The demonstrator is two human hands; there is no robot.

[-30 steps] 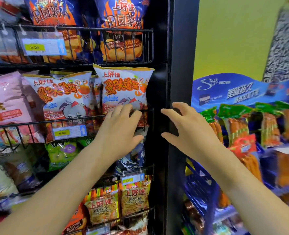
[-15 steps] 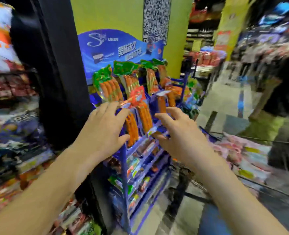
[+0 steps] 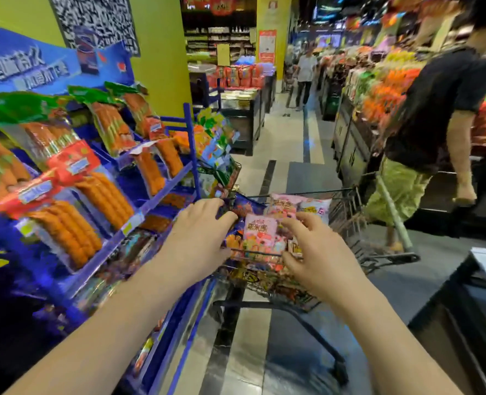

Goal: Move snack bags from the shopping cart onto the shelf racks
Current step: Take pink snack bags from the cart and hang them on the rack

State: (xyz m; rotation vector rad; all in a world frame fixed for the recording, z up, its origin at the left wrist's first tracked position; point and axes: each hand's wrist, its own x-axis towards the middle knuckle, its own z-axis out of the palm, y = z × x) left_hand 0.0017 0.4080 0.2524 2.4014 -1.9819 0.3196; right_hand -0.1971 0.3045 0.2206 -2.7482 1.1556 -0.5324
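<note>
A wire shopping cart [image 3: 347, 212] stands in the aisle ahead, piled with snack bags. A pink snack bag [image 3: 257, 233] lies on top, a dark blue bag [image 3: 247, 208] behind it to the left, and more pink bags [image 3: 286, 205] at the back. My left hand [image 3: 197, 240] hovers with relaxed fingers over the cart's left side, fingertips by the blue bag. Over the cart's near right side my right hand [image 3: 318, 258] spreads its fingers, beside the pink bag. Neither hand holds anything.
A blue display rack [image 3: 156, 195] of orange sausage packs stands close on the left. A person in a black shirt [image 3: 435, 109] stands right of the cart by produce bins. A dark counter edge [image 3: 464, 295] is at lower right. Another person walks far down the aisle.
My view has swung right from the snack shelf racks, past the blue sausage rack, to the cart. Both hands moved with it and now reach over the bags.
</note>
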